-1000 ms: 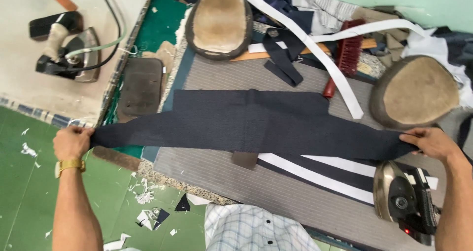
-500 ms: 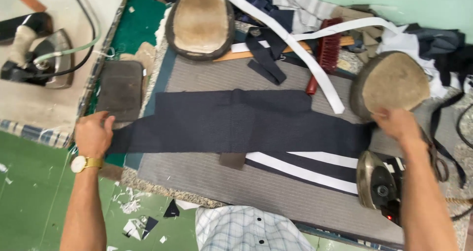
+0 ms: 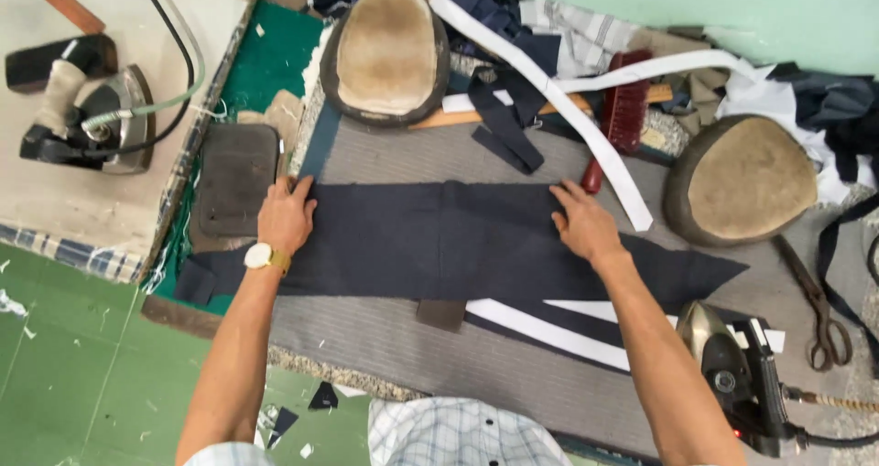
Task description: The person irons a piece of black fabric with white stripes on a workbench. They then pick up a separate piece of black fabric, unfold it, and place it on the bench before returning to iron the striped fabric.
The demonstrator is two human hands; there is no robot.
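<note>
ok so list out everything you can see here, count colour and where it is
dark cloth strip: 1, navy, flat across the grey pad
pressing pad: 1, grey, covers the bench
pressing hams: 2, tan, top middle and right
irons: 2, metal and black, far left and bottom right
white tape strips: several, white, upper right and under the cloth
brush: 1, red, upper right
scissors: 1, dark metal, right edge
dark mat: 1, brown-black, left of the pad
wristwatch: 1, gold, left wrist
left hand: flat on the cloth's left part
right hand: flat on the cloth's right part
</note>
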